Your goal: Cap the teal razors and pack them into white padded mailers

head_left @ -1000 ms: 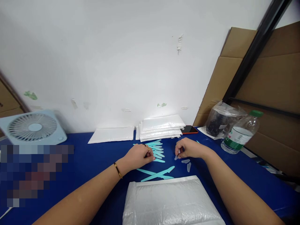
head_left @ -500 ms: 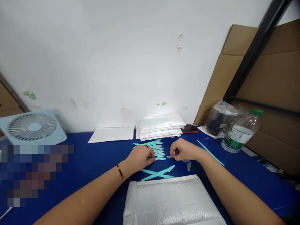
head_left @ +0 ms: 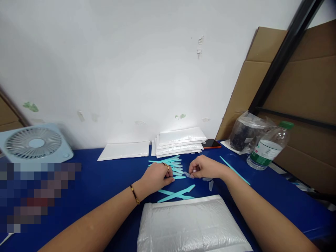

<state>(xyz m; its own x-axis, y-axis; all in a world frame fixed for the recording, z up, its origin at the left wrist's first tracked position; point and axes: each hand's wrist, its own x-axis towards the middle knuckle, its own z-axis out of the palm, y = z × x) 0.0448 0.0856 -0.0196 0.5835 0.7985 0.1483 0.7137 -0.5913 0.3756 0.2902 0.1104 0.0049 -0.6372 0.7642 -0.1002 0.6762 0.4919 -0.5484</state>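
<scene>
My left hand (head_left: 159, 175) is closed at the left side of a row of turquoise eyebrow razors (head_left: 178, 168), with thumb and fingers on the nearest razor (head_left: 180, 177). Its handle is hidden under the hand. To the right, my right hand (head_left: 198, 167) pinches a small clear plastic blade cover (head_left: 187, 174) that points toward the razor tips. Other clear covers (head_left: 211, 185) lie beneath and beside that hand. Two razors (head_left: 181, 193) lie crossed in front of my hands. Another thin turquoise razor (head_left: 235, 170) rests beyond my right wrist.
A padded silver mailer (head_left: 191, 224) occupies the near edge. White mailers (head_left: 181, 138) are stacked against the wall, with another mailer (head_left: 124, 150) and a phone (head_left: 212, 143) alongside. A fan (head_left: 36, 141) stands left; a water bottle (head_left: 270, 148) and bagged dark item (head_left: 241, 134) stand right.
My right hand has shifted slightly and the clear cover in its fingers has turned, showing more of its length. My left hand stays in place. The whole view has moved slightly.
</scene>
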